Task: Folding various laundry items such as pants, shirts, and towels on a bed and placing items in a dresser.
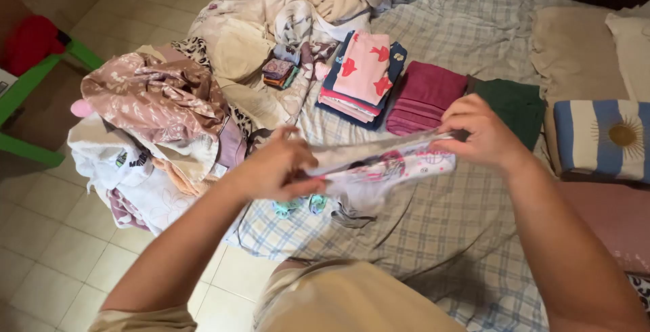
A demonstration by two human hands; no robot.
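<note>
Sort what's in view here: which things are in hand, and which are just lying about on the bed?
In hand:
small printed garment, stretched between left hand and right hand

Lying about:
folded stack with red-fish cloth
folded maroon cloth
folded green cloth
unfolded clothes heap
striped sun pillow
checked bedsheet

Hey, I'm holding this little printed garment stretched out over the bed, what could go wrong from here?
The small printed garment is pinched only at its ends by the left hand and right hand; its middle sags, so a fold may come out crooked. The unfolded heap overhangs the bed's edge and could slide to the tiled floor. The folded stack sits close to loose bedding, which might topple it.
</note>
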